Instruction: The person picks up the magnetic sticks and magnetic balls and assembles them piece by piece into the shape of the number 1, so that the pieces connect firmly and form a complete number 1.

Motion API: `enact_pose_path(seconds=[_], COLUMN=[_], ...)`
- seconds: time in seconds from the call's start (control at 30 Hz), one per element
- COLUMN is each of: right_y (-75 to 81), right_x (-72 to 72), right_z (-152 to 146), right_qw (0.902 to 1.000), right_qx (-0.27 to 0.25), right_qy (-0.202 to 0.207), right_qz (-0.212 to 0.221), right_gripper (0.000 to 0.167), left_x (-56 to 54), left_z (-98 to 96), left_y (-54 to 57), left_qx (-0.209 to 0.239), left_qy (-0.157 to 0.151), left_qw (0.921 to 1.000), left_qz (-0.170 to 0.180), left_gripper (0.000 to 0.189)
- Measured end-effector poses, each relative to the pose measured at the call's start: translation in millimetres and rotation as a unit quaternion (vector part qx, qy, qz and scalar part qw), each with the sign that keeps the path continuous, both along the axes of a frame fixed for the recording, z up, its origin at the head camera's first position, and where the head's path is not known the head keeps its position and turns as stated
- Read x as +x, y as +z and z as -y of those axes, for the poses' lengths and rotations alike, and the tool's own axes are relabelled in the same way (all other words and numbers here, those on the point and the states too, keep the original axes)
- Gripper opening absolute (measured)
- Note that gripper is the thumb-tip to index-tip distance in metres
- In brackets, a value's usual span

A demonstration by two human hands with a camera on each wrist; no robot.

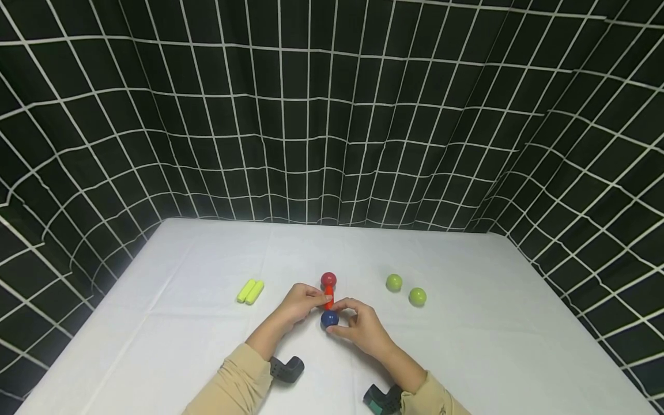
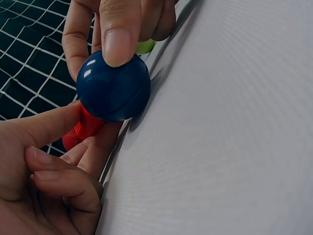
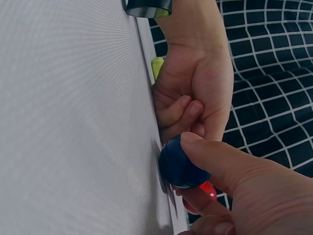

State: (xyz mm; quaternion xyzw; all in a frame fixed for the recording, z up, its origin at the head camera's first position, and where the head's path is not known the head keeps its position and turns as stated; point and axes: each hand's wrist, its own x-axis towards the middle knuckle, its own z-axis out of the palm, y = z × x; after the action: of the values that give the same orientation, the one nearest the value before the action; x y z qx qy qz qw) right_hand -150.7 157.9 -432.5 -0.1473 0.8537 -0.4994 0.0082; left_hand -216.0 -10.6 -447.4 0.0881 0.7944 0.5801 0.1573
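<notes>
Red rod, partly hidden by left fingers pinching it, right fingers gripping blue ball

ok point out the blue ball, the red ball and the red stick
blue ball (image 2: 112,93): left wrist view, on the middle of its glossy surface
red ball (image 1: 328,279): head view, on the middle of its visible side
red stick (image 1: 329,291): head view, on its far part, near the red ball

The white-covered counter carries two yellow-green sticks lying side by side on the left and two green balls slightly apart on the right, while a red ball, red stick and blue ball form a far-to-near line between them.
</notes>
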Motion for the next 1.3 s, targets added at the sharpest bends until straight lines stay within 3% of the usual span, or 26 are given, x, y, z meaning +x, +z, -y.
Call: enact_pose_path(seconds=[0.57, 0.97, 1.13, 1.3], right_y=[-7.2, -5.4, -6.6, -7.8], right_x=[-2.5, -3.2, -3.5, -3.0], right_z=[-3, -2, -2, -2], right_qw=[0.9999, 0.9999, 0.9999, 0.9996], right_qx=[-0.005, 0.006, 0.004, 0.001], right_qy=[-0.012, -0.013, -0.016, -0.024], right_qz=[0.009, 0.002, 0.002, 0.012], right_gripper=[0.029, 0.028, 0.027, 0.026], left_x=[-1.3, 1.1, -1.1, -5.9], left_z=[-0.9, 1.5, 11.9, 35.9], left_y=[-3.8, -2.3, 4.0, 15.7], left_qx=[-0.005, -0.016, -0.021, -0.034], left_qy=[0.009, 0.019, 0.028, 0.067], left_qw=[0.9999, 0.9990, 0.9988, 0.9959], left_qz=[-0.005, -0.036, -0.033, -0.050], left_gripper=[0.028, 0.028, 0.026, 0.020])
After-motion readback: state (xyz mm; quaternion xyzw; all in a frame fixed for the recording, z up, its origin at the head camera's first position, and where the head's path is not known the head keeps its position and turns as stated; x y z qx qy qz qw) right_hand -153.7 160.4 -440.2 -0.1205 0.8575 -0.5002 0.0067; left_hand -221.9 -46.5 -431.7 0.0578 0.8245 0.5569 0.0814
